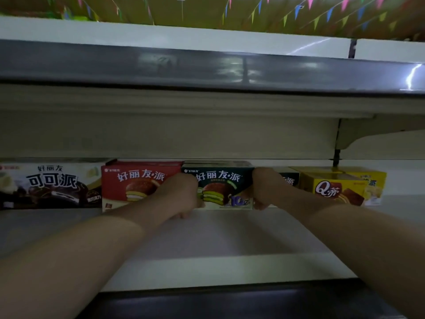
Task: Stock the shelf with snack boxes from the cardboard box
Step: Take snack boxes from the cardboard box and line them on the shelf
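A dark green snack box [218, 184] stands at the back of the white shelf [207, 236], between a red snack box [135, 183] and another dark box [288, 180]. My left hand [181, 196] grips the green box's left end and my right hand [264, 188] grips its right end. Both forearms reach in from the near corners. The cardboard box is out of view.
A brown-and-white cocoa pie box [50, 185] sits at far left. Yellow boxes [338, 187] stand at the right. The upper shelf's grey edge [207, 67] hangs overhead, with a bracket [349, 137] at the right. A dark rail [230, 300] edges the shelf front.
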### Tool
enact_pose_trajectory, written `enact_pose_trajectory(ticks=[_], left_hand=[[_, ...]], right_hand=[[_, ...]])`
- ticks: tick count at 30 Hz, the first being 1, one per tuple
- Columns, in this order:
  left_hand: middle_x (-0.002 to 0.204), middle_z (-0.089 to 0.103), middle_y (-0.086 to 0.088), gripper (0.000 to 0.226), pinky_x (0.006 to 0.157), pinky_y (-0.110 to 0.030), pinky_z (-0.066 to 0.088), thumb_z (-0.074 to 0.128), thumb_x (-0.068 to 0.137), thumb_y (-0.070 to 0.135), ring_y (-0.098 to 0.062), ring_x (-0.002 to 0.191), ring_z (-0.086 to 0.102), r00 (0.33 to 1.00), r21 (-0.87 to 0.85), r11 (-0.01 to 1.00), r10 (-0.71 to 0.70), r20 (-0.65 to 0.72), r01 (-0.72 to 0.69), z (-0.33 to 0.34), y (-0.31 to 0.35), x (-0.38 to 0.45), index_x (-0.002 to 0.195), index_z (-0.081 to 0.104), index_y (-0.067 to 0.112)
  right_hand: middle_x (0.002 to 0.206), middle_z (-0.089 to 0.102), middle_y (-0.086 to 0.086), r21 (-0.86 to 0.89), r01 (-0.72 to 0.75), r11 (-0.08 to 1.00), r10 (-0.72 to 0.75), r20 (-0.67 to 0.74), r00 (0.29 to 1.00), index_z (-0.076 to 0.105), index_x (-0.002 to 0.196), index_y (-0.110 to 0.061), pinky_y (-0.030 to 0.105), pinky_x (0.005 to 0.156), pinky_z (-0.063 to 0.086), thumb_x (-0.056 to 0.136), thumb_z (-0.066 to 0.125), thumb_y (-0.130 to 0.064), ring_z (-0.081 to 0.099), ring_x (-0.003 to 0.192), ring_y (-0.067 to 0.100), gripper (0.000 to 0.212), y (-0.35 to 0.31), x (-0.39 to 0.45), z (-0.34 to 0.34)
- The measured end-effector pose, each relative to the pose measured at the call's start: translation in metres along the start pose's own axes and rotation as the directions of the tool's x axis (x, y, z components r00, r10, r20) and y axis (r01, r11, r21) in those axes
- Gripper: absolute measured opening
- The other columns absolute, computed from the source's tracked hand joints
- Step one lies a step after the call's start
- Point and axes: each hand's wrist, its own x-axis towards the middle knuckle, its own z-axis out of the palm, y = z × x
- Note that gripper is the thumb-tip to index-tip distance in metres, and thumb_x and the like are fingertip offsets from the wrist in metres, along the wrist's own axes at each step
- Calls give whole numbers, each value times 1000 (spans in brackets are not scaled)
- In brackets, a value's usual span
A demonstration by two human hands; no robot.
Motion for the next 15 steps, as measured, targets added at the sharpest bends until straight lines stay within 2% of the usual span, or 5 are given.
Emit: enact_pose_trajectory(ticks=[4, 6, 8, 11, 15], left_hand=[[59, 67, -7, 37, 52, -27, 53, 66, 90, 35, -19, 45, 59, 999, -92, 996, -12, 50, 17, -5, -2, 1, 79, 64, -1], [71, 71, -14, 39, 57, -29, 54, 66, 91, 33, -22, 49, 59, 997, -100, 995, -19, 72, 26, -7, -2, 1, 88, 67, -6], [79, 73, -18, 40, 59, -31, 55, 66, 91, 31, -23, 51, 59, 996, -123, 992, -24, 85, 34, -8, -2, 3, 92, 67, -9], [85, 73, -22, 39, 68, -40, 58, 65, 92, 27, -28, 64, 65, 995, -132, 990, -29, 95, 41, -5, -1, 5, 94, 65, -12], [80, 73, -21, 22, 66, -38, 58, 57, 93, 9, -28, 60, 64, 997, -14, 999, -36, 68, 37, -4, 2, 4, 88, 69, -9]], right_hand=[[68, 58, 6, -255, 6, 967, -29, -87, 996, 59, 91, -4, 30, 62, 51, 81, 66, 1, 63, 68, 22, 13, -10, -11, -3], [88, 64, 10, -326, 23, 945, -53, -84, 995, 59, 104, -2, 32, 66, 48, 83, 64, -1, 64, 87, 27, 22, -15, -17, -4], [104, 64, 14, -353, 29, 935, -61, -78, 995, 56, 111, 1, 34, 69, 47, 84, 64, -4, 63, 98, 30, 28, -18, -20, -4], [107, 64, 15, -365, 33, 930, -63, -71, 995, 57, 112, 0, 34, 68, 46, 84, 62, -2, 63, 99, 30, 29, -18, -24, 0], [108, 63, 17, -370, 42, 928, -73, -72, 995, 60, 109, 0, 35, 69, 44, 82, 59, 6, 61, 100, 33, 28, -22, -31, 7]])
